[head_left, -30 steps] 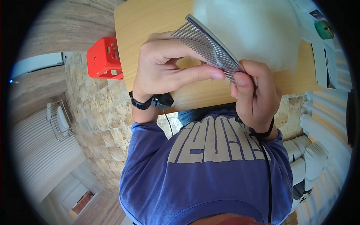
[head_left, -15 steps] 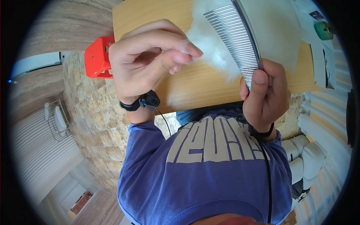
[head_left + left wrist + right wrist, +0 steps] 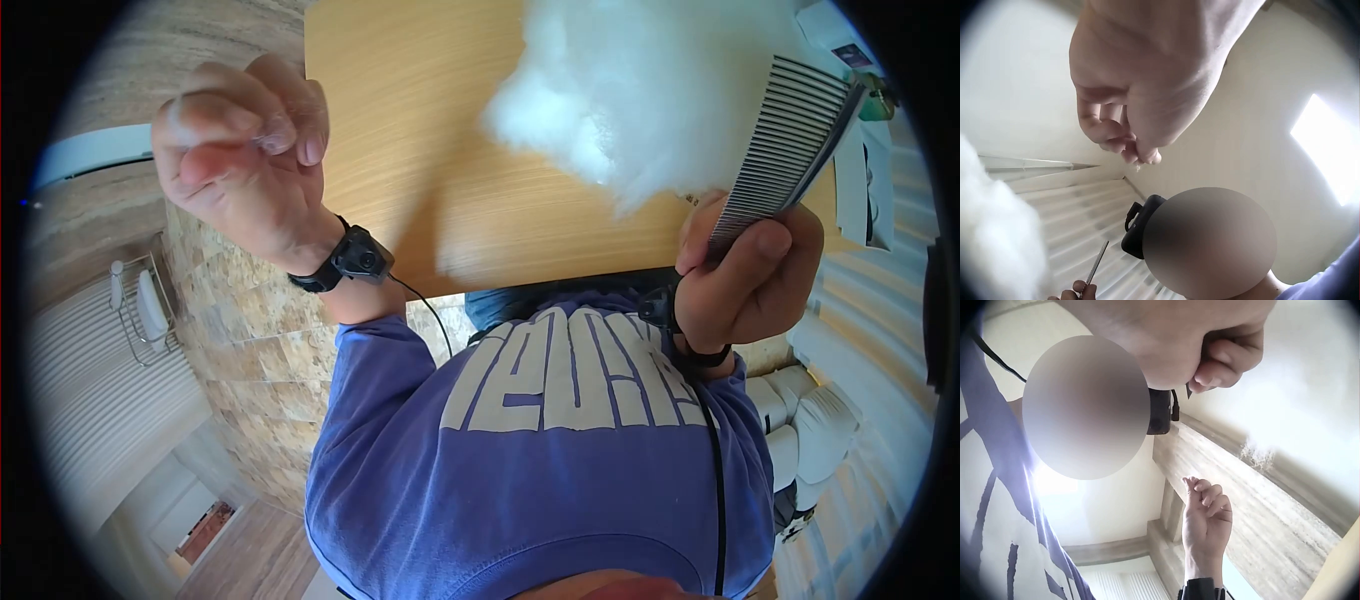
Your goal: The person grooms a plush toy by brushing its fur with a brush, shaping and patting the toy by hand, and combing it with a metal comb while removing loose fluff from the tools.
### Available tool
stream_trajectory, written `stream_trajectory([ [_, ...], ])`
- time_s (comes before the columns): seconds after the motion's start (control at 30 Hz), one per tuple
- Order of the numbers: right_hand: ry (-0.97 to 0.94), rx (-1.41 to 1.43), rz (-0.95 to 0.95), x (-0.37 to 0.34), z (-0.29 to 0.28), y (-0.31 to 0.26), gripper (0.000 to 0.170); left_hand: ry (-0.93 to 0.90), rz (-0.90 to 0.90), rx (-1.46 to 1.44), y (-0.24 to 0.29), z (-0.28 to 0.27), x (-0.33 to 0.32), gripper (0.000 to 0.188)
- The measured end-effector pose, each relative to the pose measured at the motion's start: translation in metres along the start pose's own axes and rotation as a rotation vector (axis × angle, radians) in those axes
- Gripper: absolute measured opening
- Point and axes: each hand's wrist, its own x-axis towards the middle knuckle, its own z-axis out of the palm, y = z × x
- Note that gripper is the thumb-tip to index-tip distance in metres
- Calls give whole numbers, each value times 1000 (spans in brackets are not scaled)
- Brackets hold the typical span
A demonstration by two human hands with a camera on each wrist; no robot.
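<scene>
A metal comb [image 3: 785, 135] slants up from my right hand [image 3: 755, 275], whose thumb and fingers grip its lower end. In the right wrist view, the same hand [image 3: 1179, 337] shows curled fingers, and most of the comb is hidden. My left hand [image 3: 245, 155] is raised beyond the table's left edge with bent fingers, blurred in the head view. In the left wrist view, this hand [image 3: 1147, 75] pinches a tiny white wisp [image 3: 1137, 167] at its fingertips. A big fluffy white fibre heap [image 3: 630, 100] lies on the wooden table [image 3: 420, 100], left of the comb.
At the back right are a green object [image 3: 878, 100] and a white box [image 3: 830, 35]. A black cable [image 3: 432, 315] runs from the left wrist camera. Grey-white cushions [image 3: 800, 430] are at the lower right, beyond the shirt sleeve.
My left hand has moved away from the comb, far to the left. My right hand has moved right and slightly down with the comb, whose teeth now tilt up to the right.
</scene>
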Motion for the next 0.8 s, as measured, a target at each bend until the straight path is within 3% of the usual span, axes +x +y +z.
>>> stream_trajectory([
  [0.4, 61, -100, -39, -6, 1, 9, 31, 0, 118, -5, 3, -15, -4, 33],
  [0.47, 76, -100, -55, -8, 3, 9, 31, 162, -101, 161, 9, -3, -5, 23],
  [0.6, 80, -32, -91, -10, 7, 10, 31, 192, -150, 206, 0, -13, -10, 23],
  [0.73, 67, -30, -88, -12, 4, 17, 31, 70, -282, 176, 7, 9, -8, 25],
  [0.77, 66, -28, -99, -13, 3, 19, 30, 111, -524, -69, 22, 16, -3, 39],
  [0.8, 65, -26, -104, -13, 2, 21, 30, 113, -518, -67, 21, 21, -1, 39],
])
